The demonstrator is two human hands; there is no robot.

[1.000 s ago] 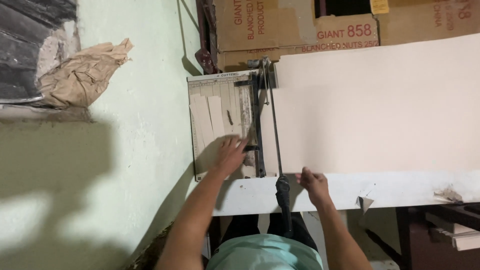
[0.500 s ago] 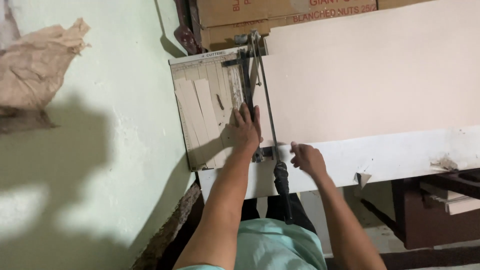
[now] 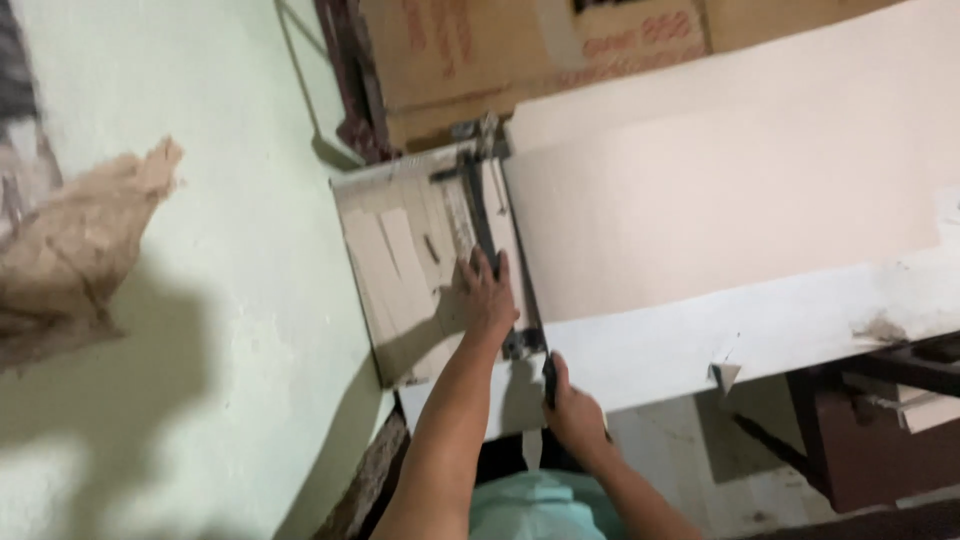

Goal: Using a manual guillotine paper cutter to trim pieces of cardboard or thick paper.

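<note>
the left hand [image 3: 487, 296] lies flat and open on the cutter [image 3: 440, 260]. at 5 o'clock, the right hand [image 3: 575, 415] grips the black handle [image 3: 549, 377].

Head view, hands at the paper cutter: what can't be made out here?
- Right hand: closed on the cutter's dark handle; the fist hides most of it.
- Left hand: pressed flat on the clamp bar; what lies beneath is covered.
- Blade edge: motion blur.
- Cardboard boxes: cut off by the top edge.
</note>
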